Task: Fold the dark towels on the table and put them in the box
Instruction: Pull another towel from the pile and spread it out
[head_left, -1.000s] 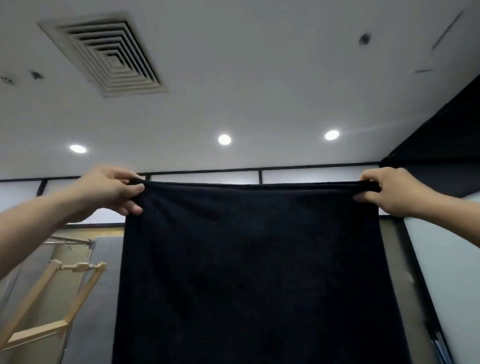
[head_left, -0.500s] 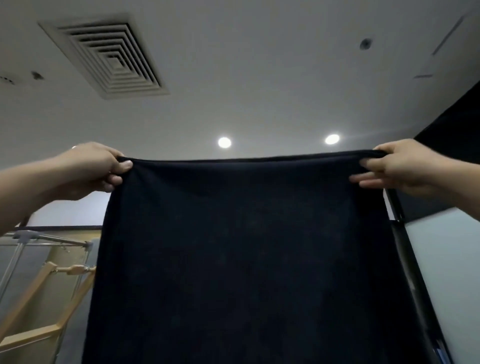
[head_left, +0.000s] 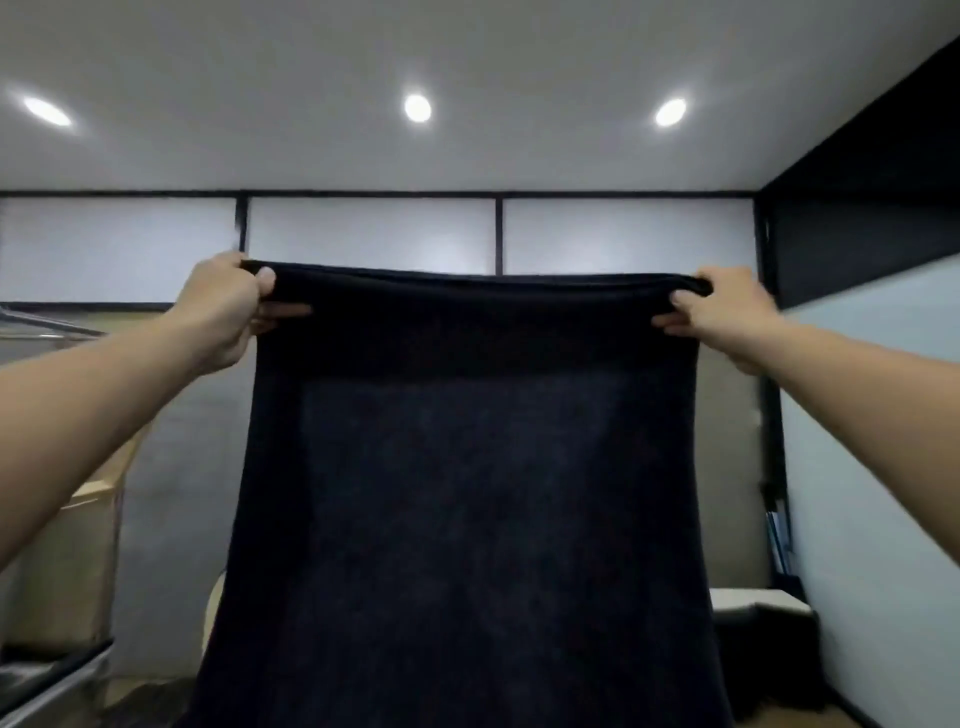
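I held the dark towel (head_left: 467, 493) up in front of me, arms out, with its top edge stretched level between both hands. My left hand (head_left: 223, 312) pinched the top left corner between thumb and curled fingers. My right hand (head_left: 727, 312) pinched the top right corner, fingertips on the near face. The towel hung flat and unfolded, its lower end out of frame. Frosted wall panels (head_left: 363, 234) were behind it.

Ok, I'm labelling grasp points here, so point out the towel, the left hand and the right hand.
towel (head_left: 467, 493), head view, middle of the hanging cloth.
left hand (head_left: 223, 309), head view, middle of the hand gripping the top left corner.
right hand (head_left: 727, 312), head view, middle of the hand gripping the top right corner.
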